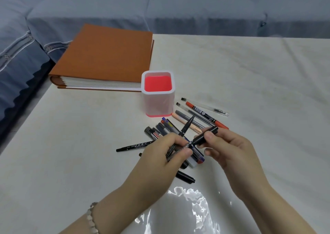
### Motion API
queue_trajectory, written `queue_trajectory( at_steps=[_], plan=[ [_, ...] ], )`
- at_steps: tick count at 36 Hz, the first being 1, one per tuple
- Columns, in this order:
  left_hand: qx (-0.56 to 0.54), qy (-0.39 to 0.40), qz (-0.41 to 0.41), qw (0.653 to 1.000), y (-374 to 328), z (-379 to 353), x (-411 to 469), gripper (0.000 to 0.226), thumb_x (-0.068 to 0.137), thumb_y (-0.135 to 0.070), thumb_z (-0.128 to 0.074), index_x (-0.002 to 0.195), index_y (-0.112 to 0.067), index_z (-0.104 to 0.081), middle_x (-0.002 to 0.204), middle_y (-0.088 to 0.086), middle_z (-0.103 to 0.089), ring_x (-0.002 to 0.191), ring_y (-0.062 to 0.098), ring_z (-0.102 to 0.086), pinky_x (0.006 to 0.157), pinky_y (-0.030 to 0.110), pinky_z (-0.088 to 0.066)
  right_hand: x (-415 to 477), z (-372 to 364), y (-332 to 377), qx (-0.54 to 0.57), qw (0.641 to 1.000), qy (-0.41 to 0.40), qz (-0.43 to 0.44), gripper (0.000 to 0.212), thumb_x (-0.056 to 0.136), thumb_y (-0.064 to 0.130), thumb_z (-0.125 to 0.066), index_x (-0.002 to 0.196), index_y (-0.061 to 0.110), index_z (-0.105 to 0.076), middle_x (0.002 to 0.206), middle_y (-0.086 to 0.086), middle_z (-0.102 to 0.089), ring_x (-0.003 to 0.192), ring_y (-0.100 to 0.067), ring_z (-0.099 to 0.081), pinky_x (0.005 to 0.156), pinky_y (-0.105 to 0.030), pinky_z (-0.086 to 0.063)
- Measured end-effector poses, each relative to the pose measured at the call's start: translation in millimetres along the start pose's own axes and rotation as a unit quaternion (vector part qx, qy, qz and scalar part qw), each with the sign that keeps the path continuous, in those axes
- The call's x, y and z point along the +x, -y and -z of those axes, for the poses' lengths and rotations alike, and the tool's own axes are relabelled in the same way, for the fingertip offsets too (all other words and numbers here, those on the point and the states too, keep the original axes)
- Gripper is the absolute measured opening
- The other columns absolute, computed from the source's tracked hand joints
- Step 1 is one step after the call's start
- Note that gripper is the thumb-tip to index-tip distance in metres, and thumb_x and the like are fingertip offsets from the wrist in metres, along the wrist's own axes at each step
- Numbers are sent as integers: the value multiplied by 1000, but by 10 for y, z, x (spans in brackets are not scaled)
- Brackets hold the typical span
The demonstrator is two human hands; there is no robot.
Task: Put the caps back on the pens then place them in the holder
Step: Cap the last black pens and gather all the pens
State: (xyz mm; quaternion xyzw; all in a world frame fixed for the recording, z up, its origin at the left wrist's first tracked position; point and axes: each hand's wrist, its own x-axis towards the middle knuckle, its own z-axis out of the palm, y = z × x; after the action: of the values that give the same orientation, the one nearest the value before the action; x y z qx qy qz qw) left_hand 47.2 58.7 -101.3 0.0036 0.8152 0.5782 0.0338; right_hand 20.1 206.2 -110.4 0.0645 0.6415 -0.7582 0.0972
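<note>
The left grip [160,155] is curled round a black marker [187,145], its nib end pointing toward the right grip [230,148]. The right grip pinches a black cap [205,135] between thumb and fingers, and the cap's mouth and the nib look just touching. To seat the cap well, I would keep cap and barrel in one line, push straight along the axis and hold the barrel firm until it stops; a tilted push could smear ink on the rim. A slim black pen [187,126] also seems to pass through the left grip, tip pointing away. The white-and-pink holder [157,107] stands upright on the table [71,144] beyond the left grip and looks empty. The other pens [196,116] lie between the holder and the grips. A labelled marker [157,135] just beyond the left grip reads "ARD" in white on red; other print is too small to read.
</note>
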Motion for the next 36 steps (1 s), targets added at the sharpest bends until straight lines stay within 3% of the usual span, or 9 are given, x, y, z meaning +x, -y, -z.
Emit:
queue_trajectory(
  at_steps=[7, 10, 12, 15, 20, 24, 27, 29, 36],
  plan=[
    [-95, 29, 28, 995, -78, -41, 23, 22, 85, -1, -56, 71, -17, -58, 43, -19, -56, 41, -5, -49, 45, 4, -34, -19, 16, 36, -13, 998, 16, 59, 14, 69, 17, -61, 73, 9, -70, 63, -5, -68, 58, -12, -61, 50, -11, -45],
    [-183, 67, 99, 976, -25, -25, 56, 24, 84, 3, -55, 68, -14, -59, 57, -2, -60, 38, 0, -42, 39, 10, -32, -34, 37, 65, -28, 997, 42, 58, 11, 70, 16, -61, 73, 11, -70, 63, -2, -69, 59, -10, -62, 51, -8, -43],
    [-155, 81, 123, 977, 38, -26, 87, 25, 86, -1, -54, 67, -18, -58, 70, 10, -61, 40, 0, -40, 41, 12, -32, -27, 70, 60, -51, 996, 54, 41, 3, 74, 10, -67, 74, 9, -70, 60, -3, -68, 57, -11, -60, 48, -8, -41],
    [16, 96, 89, 991, 99, -31, 140, 21, 89, -18, -53, 72, -29, -57, 72, -4, -59, 50, -3, -45, 52, 12, -36, 17, 203, 9, -152, 987, 55, 7, 10, 79, 9, -65, 74, 14, -72, 60, -4, -71, 55, -8, -61, 51, -7, -43],
    [59, 88, 92, 990, 152, -3, 183, 22, 95, -29, -38, 82, -26, -55, 84, -7, -63, 69, -3, -56, 71, 25, -45, 85, 656, -75, -465, 885, 1, 34, 28, 69, 23, -77, 77, 41, -58, 71, 12, -64, 64, -4, -57, 60, -7, -41],
    [-1, 72, 135, 988, 164, -29, 154, 25, 95, -30, -35, 80, -20, -53, 65, -16, -64, 41, -4, -42, 50, 15, -33, 60, 828, -288, -593, 801, 74, -35, 33, 66, 45, -73, 84, 43, -46, 88, 14, -51, 84, -6, -51, 75, -22, -43],
    [-86, 98, 183, 974, 132, -20, 121, 16, 94, -24, -43, 83, -14, -49, 60, -13, -66, 39, 1, -34, 39, 14, -30, 53, 835, -402, -614, 785, 75, 9, 24, 77, 40, -65, 73, 40, -41, 84, 14, -46, 82, -8, -46, 64, -17, -37],
    [-157, 100, 219, 958, 118, 10, 111, 7, 94, -15, -45, 87, -12, -45, 72, -1, -72, 40, 6, -34, 37, 15, -28, 57, 809, -407, -598, 798, 60, 31, 19, 81, 36, -61, 72, 34, -45, 82, 12, -50, 80, -11, -49, 64, -20, -38],
    [-225, 111, 241, 937, 95, 85, 62, 13, 94, -16, -45, 88, -7, -53, 92, 8, -74, 40, 5, -41, 35, 14, -27, 107, 473, -106, -219, 973, -4, 71, 14, 85, 11, -58, 86, 26, -59, 77, 3, -73, 67, -3, -61, 65, -15, -46]
  ],
)
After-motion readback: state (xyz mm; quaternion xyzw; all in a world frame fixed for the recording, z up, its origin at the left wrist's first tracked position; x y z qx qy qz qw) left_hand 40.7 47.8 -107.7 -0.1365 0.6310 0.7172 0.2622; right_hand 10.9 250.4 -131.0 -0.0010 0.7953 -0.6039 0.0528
